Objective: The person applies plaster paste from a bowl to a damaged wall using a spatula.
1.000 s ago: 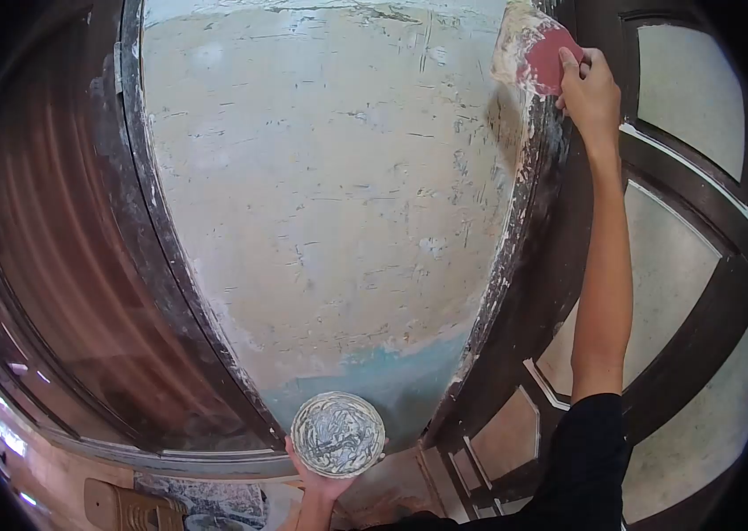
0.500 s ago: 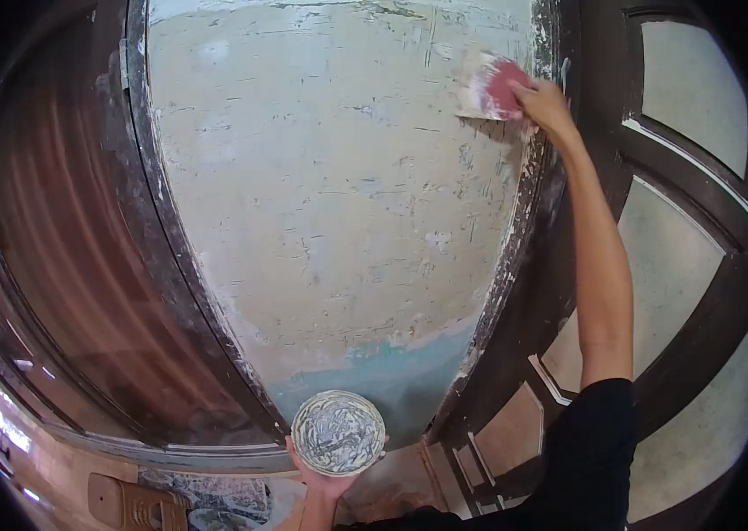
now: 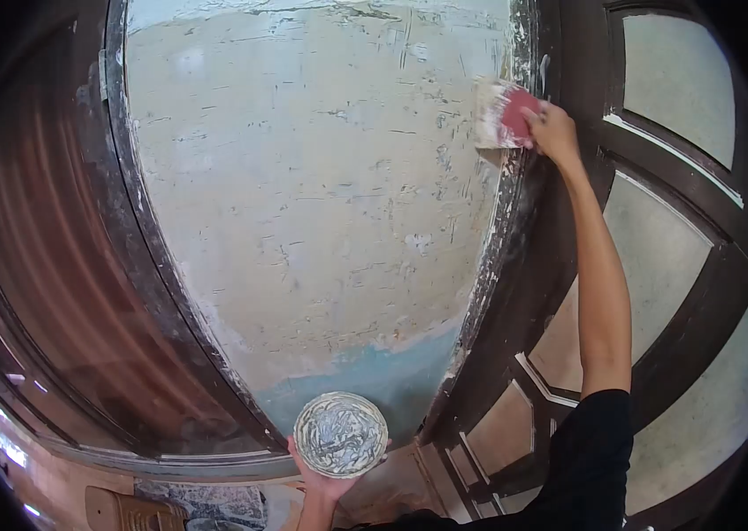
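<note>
My right hand is closed on a red scraper with a whitish, paste-smeared blade, held at the right edge of the wall panel beside the dark frame. The panel is beige with cracks and scratches, and a blue-green band crosses its lower part. Low in the view, my left hand grips a round container from below. Grey and white paste coats the inside of that container.
Worn dark wooden frames flank the panel. Reddish-brown panelling stands at the left, a dark door with pale panes at the right. A brown stool and a stained sheet lie low at the left.
My right hand and the scraper have moved slightly down and right, onto the panel's edge. The wall has shifted left in the view. The container stays in my left hand.
</note>
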The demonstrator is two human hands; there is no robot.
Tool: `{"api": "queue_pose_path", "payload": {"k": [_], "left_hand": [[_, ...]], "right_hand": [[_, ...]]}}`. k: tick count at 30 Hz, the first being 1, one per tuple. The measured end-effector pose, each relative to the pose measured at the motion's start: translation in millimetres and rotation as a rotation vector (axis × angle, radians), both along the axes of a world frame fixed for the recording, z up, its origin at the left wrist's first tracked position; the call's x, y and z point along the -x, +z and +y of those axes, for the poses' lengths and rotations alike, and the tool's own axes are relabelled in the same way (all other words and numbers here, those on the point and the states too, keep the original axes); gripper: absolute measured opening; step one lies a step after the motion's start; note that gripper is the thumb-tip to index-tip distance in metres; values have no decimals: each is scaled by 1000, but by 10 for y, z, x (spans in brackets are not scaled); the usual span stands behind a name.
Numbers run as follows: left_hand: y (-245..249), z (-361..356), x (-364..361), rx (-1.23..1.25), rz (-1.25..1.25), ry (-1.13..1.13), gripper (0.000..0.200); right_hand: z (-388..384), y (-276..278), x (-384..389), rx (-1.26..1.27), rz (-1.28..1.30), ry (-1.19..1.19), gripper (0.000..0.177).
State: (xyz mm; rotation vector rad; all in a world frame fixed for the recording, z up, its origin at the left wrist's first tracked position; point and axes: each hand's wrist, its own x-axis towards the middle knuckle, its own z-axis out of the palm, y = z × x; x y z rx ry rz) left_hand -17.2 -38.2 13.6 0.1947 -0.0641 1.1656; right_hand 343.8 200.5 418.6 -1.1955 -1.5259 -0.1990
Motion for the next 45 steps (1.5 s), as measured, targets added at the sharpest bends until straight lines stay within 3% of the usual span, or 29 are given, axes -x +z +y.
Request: {"api": "queue_pose_path", "payload": {"k": [2, 4, 6, 8, 12, 15, 17, 18, 19, 20, 21, 22, 24, 27, 29, 31, 33, 34, 36, 38, 40, 42, 45], "left_hand": [[11, -34, -8, 50, 58, 45, 100], [-48, -17, 25, 34, 47, 29, 100], [-39, -38, 28, 21, 43, 12, 99], [65, -34, 3, -23, 78, 38, 98], [168, -53, -46, -35, 38, 41, 99], [106, -39, -60, 2, 26, 26, 99], [209, -87, -44, -1, 78, 41, 100], [221, -121, -18, 1, 80, 46, 100], [225, -141, 1, -7, 93, 68, 100], [220, -146, 8, -16, 103, 91, 100], [173, -142, 26, -17, 100, 94, 100], [95, -140, 60, -9, 63, 94, 100], [35, -139, 71, 2, 22, 91, 99], [41, -131, 57, 11, 34, 104, 98], [60, -122, 32, -5, 46, 89, 99], [62, -111, 22, 0, 53, 91, 99], [109, -137, 12, 20, 69, 117, 101], [118, -148, 28, 23, 67, 129, 101], [107, -184, 60, -1, 77, 153, 101], [41, -194, 126, -5, 22, 104, 101], [25, -178, 128, -20, 31, 140, 100], [42, -170, 116, -2, 8, 138, 98], [81, -154, 102, -32, -53, 72, 96]], "right_hand": [[-91, -116, -231, -129, 38, -120, 23], [-385, -112, -179, -39, 83, -160, 22], [-382, -136, -36, -51, 101, -26, 21], [-306, -147, 320, -38, 231, 368, 22], [-37, -481, 1011, 225, 144, 562, 22], [204, -789, 915, 168, 132, 451, 21], [281, -999, 525, -18, 135, 265, 21], [356, -1117, 245, -6, 270, 336, 22], [154, -1142, 72, -8, 134, 81, 21], [305, -1321, -239, -107, 163, 93, 20], [-129, -1241, -64, 51, 235, -31, 21], [-234, -1324, 50, 52, 234, -28, 21], [-371, -1446, 242, -19, 400, 177, 22], [-377, -1672, 997, 180, 353, 505, 21], [-241, -1905, 1238, 271, 305, 584, 22], [-91, -2095, 1330, 255, 174, 378, 24], [99, -2295, 909, -18, 28, 103, 24], [91, -2321, 669, 80, 255, 132, 24], [-208, -2249, 364, 76, 261, -88, 20], [-230, -2337, 216, 110, 288, -74, 18], [-383, -2321, 502, 91, 495, 253, 20], [-554, -2277, 1088, 229, 549, 397, 24], [-156, -2640, 1282, 310, 352, 568, 29]]}}
